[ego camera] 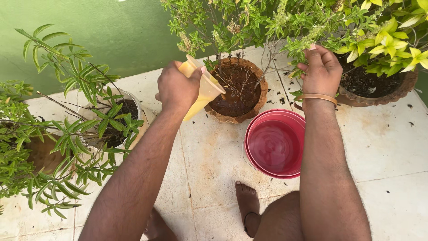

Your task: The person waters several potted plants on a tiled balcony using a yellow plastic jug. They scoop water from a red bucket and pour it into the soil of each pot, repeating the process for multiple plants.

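Observation:
My left hand (177, 87) grips a translucent yellow plastic mug (203, 89), tipped toward a brown clay pot (261, 87) of dark wet soil with thin bare stems. My right hand (322, 71), with a tan band on the wrist, reaches into the green leafy branches (307, 27) above and to the right of that pot, fingers closed around the foliage. A red bucket (275, 145) holding water stands on the tiled floor between my arms, just below the clay pot.
A second clay pot (403, 89) with yellow-green leaves sits at the right. A white pot (133, 100) and another pot with long-leaved plants crowd the left. My bare feet (247, 203) rest on pale tiles (392, 147); a green wall lies beyond.

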